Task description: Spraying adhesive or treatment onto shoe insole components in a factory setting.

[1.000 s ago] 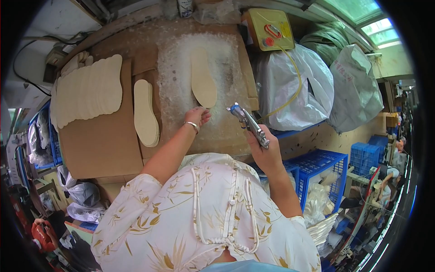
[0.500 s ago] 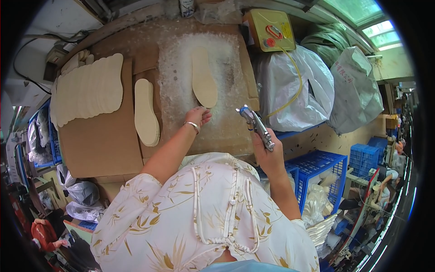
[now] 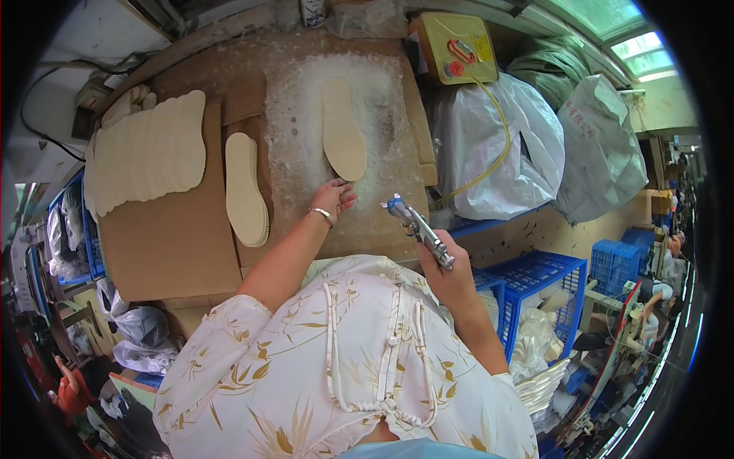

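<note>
A cream shoe insole [image 3: 343, 131] lies on a white, glue-crusted patch of the cardboard-covered table [image 3: 176, 245]. My left hand [image 3: 333, 199], a bracelet on its wrist, rests flat on the table just below the insole's near end, holding nothing. My right hand [image 3: 447, 271] grips a metal spray gun [image 3: 419, 229] with its nozzle raised toward the table, to the right of the insole. A second stack of insoles [image 3: 246, 190] lies to the left of the white patch.
A fanned row of several cream insoles [image 3: 149, 149] covers the table's left. A yellow box [image 3: 457, 47] with a hose stands at the back right, beside large plastic bags [image 3: 497, 145]. Blue crates [image 3: 535, 291] sit to my right.
My right hand has drawn the spray gun slightly down and to the right, away from the insole. My left hand has stayed in place.
</note>
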The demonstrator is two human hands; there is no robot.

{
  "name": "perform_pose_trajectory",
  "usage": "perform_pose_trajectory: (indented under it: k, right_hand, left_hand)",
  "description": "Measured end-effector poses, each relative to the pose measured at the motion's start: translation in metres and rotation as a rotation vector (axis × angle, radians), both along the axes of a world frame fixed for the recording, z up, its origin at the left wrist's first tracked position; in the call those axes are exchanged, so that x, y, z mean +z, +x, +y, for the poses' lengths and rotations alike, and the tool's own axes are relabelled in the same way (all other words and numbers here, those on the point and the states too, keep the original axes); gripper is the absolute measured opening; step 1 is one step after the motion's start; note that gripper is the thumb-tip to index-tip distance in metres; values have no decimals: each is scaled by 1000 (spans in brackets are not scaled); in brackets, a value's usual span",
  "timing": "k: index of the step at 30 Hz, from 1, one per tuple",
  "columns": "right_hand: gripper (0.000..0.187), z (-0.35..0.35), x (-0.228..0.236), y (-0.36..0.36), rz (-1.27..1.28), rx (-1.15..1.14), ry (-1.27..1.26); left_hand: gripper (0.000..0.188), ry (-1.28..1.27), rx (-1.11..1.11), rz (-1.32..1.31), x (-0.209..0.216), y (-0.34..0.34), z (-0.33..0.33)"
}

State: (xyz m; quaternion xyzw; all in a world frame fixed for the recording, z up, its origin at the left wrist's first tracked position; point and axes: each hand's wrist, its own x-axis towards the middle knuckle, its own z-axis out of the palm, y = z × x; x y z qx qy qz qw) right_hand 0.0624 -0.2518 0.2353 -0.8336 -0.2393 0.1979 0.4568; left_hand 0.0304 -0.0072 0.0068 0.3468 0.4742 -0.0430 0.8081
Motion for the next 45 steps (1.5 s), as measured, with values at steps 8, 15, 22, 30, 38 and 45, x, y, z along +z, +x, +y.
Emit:
perform_pose_trajectory:
  k: [8,15,22,30,38,45]
  right_hand:
    - [17,-3,5,5,54,-90,-42]
    - [18,0,3,1,31,-26,-18]
    - [18,1,1,-5,21,5,-37]
    - [18,-5,4,-3,51,-111,-114]
    - [18,-3,3,-6,60,-73,-112]
    - [20,-3,2,-9,88,12,-64]
  left_hand:
    - [38,-52,-25,-41,0,-5,2]
    - [44,-118,-30,-96,-2,-8,5]
    - [46,-127,-56,-85,-3,-11,6]
    - [45,-140,-76,-100,-1,-10,7]
    - [47,-144,-78,-85,3,-10,9]
    - [52,-163,-109,-77,14,-12,10]
